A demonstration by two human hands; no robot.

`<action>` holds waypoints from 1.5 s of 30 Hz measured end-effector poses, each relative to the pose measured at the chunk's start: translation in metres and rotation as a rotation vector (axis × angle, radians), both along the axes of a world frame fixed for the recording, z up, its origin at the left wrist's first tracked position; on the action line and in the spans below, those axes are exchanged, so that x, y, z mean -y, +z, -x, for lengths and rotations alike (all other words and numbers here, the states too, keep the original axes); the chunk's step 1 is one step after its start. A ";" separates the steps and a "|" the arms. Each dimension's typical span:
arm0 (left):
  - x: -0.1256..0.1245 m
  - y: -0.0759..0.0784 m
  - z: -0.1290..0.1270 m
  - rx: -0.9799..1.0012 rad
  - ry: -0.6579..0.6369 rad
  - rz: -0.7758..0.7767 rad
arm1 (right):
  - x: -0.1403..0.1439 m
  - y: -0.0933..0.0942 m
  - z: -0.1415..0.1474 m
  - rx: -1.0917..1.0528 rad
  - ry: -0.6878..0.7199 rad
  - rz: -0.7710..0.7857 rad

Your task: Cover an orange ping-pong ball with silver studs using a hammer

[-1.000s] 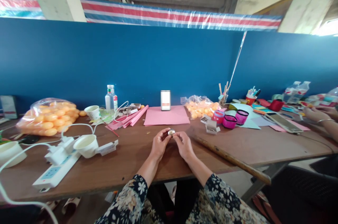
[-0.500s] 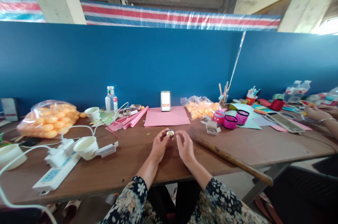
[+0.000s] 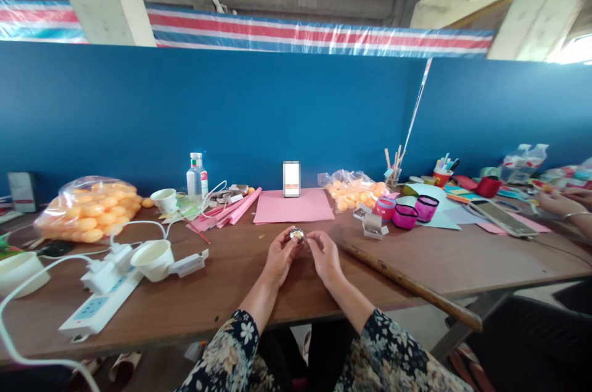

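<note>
My left hand (image 3: 279, 256) pinches a small shiny ball (image 3: 296, 234) between thumb and fingertips, just above the brown table (image 3: 222, 293). My right hand (image 3: 325, 254) sits close beside it, its fingertips touching the ball from the right. Both wrists rest near the table's front edge, in dark flowered sleeves. A pink paper sheet (image 3: 293, 206) lies flat beyond the hands, with a small white card (image 3: 291, 179) standing upright behind it.
Two clear bags of orange balls (image 3: 86, 209) (image 3: 354, 190) sit left and right. A white power strip (image 3: 99, 304), paper cups (image 3: 152, 259), a bottle (image 3: 197, 176), pink tubs (image 3: 404, 216) and a wooden stick (image 3: 407, 284) lie about. Another person's hand (image 3: 559, 202) works at far right.
My right hand drew slightly away from the ball half a second ago and has come back to touch it. The view has shifted a little.
</note>
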State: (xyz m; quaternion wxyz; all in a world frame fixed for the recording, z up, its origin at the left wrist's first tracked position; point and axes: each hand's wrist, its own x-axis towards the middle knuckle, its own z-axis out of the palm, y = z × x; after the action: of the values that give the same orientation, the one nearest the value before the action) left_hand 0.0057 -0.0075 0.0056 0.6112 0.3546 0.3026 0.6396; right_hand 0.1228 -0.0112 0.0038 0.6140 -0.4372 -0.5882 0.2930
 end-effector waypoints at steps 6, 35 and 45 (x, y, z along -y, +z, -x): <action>0.000 0.000 0.002 -0.036 0.007 -0.003 | -0.003 -0.001 -0.002 -0.053 0.003 0.041; 0.000 -0.003 0.000 -0.079 -0.001 -0.048 | 0.004 0.006 -0.001 -0.201 0.191 0.204; 0.000 0.000 0.000 -0.072 0.002 -0.040 | 0.002 0.004 -0.002 -0.215 0.164 0.244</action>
State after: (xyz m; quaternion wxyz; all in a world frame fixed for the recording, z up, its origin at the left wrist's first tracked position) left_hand 0.0061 -0.0078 0.0058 0.5919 0.3895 0.3119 0.6329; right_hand 0.1248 -0.0134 0.0080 0.5899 -0.4250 -0.5130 0.4563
